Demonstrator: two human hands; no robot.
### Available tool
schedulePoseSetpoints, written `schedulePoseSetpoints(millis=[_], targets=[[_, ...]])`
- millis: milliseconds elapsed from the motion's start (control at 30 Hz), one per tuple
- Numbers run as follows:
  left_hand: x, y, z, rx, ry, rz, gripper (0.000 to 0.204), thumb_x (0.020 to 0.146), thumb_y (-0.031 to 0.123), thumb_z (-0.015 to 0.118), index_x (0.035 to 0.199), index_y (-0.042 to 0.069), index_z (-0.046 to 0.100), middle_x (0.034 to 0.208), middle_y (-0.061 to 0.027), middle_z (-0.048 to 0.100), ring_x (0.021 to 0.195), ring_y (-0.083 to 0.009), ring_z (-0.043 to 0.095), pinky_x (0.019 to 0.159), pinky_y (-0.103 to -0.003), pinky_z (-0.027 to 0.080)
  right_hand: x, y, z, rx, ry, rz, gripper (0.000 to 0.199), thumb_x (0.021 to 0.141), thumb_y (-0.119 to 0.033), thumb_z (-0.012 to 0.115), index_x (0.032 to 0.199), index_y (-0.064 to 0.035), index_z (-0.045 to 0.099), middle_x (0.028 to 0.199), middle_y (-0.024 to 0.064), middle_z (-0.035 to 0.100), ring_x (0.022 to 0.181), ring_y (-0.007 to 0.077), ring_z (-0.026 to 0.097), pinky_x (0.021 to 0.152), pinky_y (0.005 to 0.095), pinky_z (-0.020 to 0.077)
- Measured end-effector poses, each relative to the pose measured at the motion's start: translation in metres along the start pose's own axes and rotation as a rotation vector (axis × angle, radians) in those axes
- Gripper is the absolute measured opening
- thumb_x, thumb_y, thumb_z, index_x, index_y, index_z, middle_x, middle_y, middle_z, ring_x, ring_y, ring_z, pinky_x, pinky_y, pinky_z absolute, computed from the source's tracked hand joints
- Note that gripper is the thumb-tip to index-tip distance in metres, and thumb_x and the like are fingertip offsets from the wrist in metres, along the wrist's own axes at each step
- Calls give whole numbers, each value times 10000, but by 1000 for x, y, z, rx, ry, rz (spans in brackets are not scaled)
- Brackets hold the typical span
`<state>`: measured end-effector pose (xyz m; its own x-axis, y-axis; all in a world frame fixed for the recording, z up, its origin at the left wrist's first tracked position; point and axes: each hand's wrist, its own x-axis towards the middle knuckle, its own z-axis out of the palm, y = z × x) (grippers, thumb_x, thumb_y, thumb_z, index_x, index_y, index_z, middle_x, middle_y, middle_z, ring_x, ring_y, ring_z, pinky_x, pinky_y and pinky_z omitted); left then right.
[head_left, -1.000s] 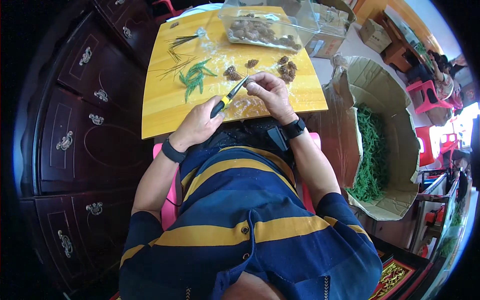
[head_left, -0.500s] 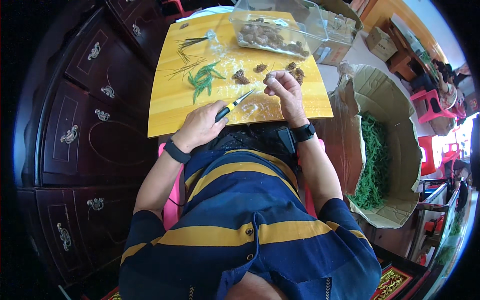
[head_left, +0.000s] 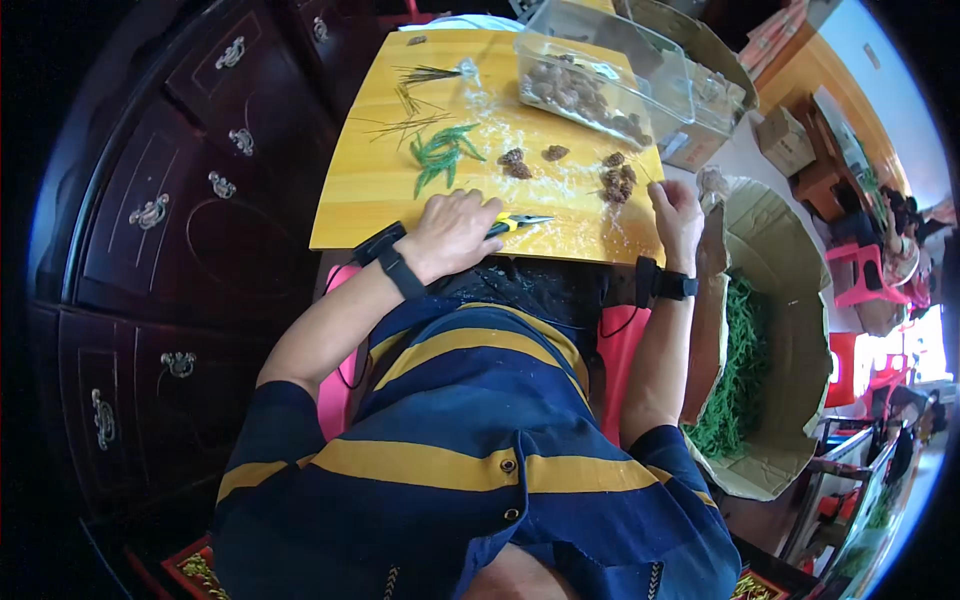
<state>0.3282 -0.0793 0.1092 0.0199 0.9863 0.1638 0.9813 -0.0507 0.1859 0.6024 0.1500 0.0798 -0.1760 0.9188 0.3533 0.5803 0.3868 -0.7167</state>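
My left hand (head_left: 455,232) rests at the table's near edge, closed around pliers (head_left: 522,221) with yellow and black handles, their jaws toward the right. Over the table's right edge, my right hand (head_left: 677,212) is closed in a pinch. A thin wire (head_left: 646,173) pokes up from its fingertips; whatever else it holds is hidden. Left of that hand lies a cluster of small brown pine cones (head_left: 618,182). More pine cones (head_left: 515,164) and a single cone (head_left: 555,153) sit mid-table. Green sprigs (head_left: 443,156) lie beyond my left hand, with thin dark wires (head_left: 410,125) farther off.
A clear plastic tub (head_left: 585,115) of pine cones stands at the table's far right. Beside the table on the right is a tall cardboard box (head_left: 778,225) holding green foliage (head_left: 735,375). Dark wooden drawers (head_left: 180,215) line the left. White flecks dust the yellow tabletop (head_left: 370,200).
My right hand has moved right, from mid-table to the table's right edge. My left hand keeps the pliers, which now lie more level. The whole view has shifted somewhat.
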Motion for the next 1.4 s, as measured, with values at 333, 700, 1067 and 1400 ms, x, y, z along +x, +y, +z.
schedulePoseSetpoints(millis=[333,700,1067,1400], targets=[[33,-6,17,-3,-27,48,410,854,351,715,1110,48,607,979,-179,623,976,-361,627,797,-490,506,8,0,30,-283,-145,55,373,844,-418,695,944,-61,736,866,155,732,860,323,706,785,417,537],[20,-89,-34,-77,204,-214,217,870,249,671,1024,96,686,920,-115,705,882,-327,674,761,-456,538,16,-53,39,-20,26,-353,219,870,-220,696,1033,-74,706,906,123,705,842,288,692,754,394,530],[25,-277,-10,-155,267,-828,462,851,424,660,1111,43,692,1106,-200,703,1071,-367,661,933,-464,506,36,-78,104,-162,-272,-633,271,815,-85,620,1076,-84,695,1027,167,692,941,403,653,837,462,524],[51,-361,53,-1057,319,-918,448,855,310,739,1043,-94,698,1061,-216,713,947,-288,710,842,-410,552,29,-71,107,-180,-486,-599,307,814,-91,639,1117,-72,688,1000,181,701,912,346,685,819,412,538]])
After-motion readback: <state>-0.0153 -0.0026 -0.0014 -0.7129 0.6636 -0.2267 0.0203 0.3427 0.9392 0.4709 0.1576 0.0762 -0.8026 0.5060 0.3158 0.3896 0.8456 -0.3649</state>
